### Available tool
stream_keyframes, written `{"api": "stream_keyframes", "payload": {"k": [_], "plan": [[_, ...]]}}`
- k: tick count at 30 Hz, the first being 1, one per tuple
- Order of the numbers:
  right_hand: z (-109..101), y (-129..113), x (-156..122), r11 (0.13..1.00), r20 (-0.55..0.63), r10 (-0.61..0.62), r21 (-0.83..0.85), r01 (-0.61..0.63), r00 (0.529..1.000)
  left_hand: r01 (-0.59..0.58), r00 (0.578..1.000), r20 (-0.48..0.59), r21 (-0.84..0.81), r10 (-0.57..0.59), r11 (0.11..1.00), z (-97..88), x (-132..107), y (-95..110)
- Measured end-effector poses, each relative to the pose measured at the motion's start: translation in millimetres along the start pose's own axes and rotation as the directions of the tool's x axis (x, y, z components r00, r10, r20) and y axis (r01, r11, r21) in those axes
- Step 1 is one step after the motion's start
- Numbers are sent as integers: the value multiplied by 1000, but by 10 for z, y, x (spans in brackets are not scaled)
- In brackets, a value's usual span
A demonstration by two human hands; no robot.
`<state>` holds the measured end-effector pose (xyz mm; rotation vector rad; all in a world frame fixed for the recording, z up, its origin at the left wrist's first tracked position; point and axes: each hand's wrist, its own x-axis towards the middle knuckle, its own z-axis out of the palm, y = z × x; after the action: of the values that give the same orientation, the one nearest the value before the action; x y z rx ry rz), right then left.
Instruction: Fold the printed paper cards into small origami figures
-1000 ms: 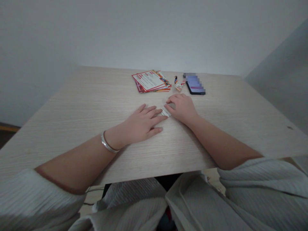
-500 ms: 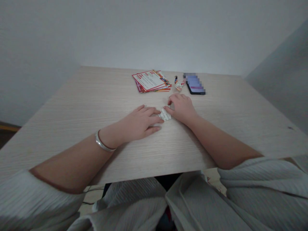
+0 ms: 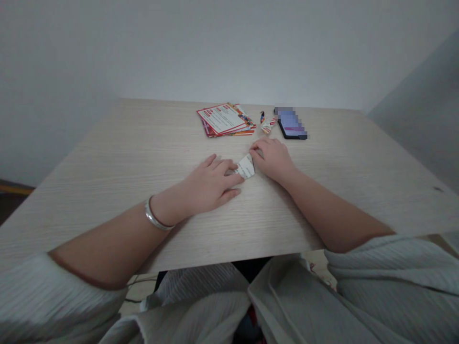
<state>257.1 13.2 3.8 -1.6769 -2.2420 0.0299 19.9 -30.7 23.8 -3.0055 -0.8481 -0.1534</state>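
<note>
Looking down from the head camera, both hands meet on a small paper [image 3: 246, 167] in the middle of the table [image 3: 118, 157].

The left hand [image 3: 211, 184] lies flat and open, fingers stretched out. Its fingertips [image 3: 234, 177] press on the near left edge of the paper, most likely so the paper cannot slide. A silver bracelet [image 3: 155, 218] sits on that wrist.

The right hand [image 3: 274, 160] is curled. Its fingertips seem to pinch the far right edge of the paper. That side of the paper tips up off the table, so the white face with tiny print shows. It looks like a flap being bent up, with one hand as the weight and the other as the lifter.

Past the right hand's fingers lie a little folded paper shape [image 3: 267, 125] and a phone [image 3: 291, 125], side by side. Past the left hand's fingertips, well apart, sits a fanned pile of red and white cards [image 3: 224, 119]. They look parked out of the way but within easy reach.
</note>
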Motion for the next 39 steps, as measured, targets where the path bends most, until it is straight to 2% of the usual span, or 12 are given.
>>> {"api": "stream_keyframes", "payload": {"k": [5, 11, 13, 16, 18, 22, 29, 32, 34, 37, 39], "plan": [[-18, 20, -101, 990, 46, -119, 86, 115, 992, 62, 998, -22, 4, -62, 998, -4, 7, -2], [32, 38, -109, 979, 43, -160, 139, 152, 986, 204, 977, -46, -79, -208, 976, 4, 84, -18], [33, 16, -98, 976, 63, -168, 150, 157, 984, 262, 959, -78, -121, -272, 957, 32, 106, -37], [19, -33, -96, 974, 84, -174, 160, 159, 981, 371, 901, -155, -214, -406, 904, 96, 117, -85], [12, -59, -102, 973, 85, -172, 169, 156, 982, 396, 879, -169, -262, -446, 880, 135, 115, -117], [5, -76, -116, 966, 63, -185, 195, 170, 981, 372, 883, -161, -333, -441, 867, 160, 116, -152], [-71, -91, -149, 964, 64, -186, 205, 169, 980, 372, 862, -138, -481, -488, 794, 173, 116, -172], [-84, -105, -164, 972, 76, -161, 187, 144, 984, 387, 835, -137, -540, -532, 747, 198, 120, -176], [-73, -110, -173, 978, 64, -144, 161, 132, 988, 412, 819, -163, -499, -549, 763, 207, 127, -176], [-50, -113, -180, 982, 33, -134, 138, 128, 990, 394, 855, -178, -385, -487, 834, 204, 135, -179], [-46, -117, -178, 977, 28, -158, 148, 152, 987, 367, 875, -165, -389, -456, 845, 197, 134, -187]]}}
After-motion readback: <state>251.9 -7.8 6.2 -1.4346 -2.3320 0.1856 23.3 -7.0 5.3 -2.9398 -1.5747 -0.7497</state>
